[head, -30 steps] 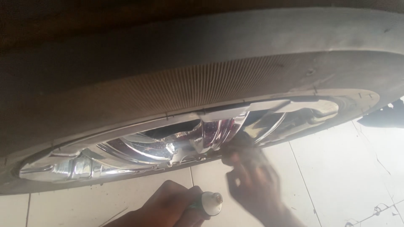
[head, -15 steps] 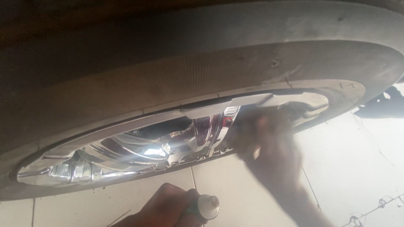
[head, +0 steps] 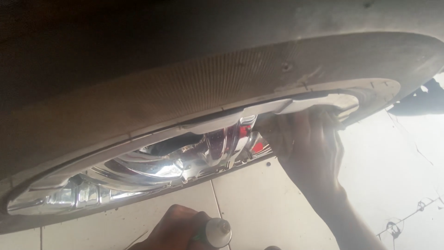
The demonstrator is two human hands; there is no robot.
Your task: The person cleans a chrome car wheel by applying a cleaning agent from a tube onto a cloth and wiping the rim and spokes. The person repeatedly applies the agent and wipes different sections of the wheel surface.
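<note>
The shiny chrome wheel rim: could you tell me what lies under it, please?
Pale floor tiles and the left hand holding a small tube. The right hand covers the rim's right end.

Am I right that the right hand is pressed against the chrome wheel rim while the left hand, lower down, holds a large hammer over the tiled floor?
Not quite. In the head view the left hand holds a small tube with a silvery nozzle, not a hammer. The rest stands: the right hand is pressed against the chrome wheel rim, above the tiled floor.
</note>
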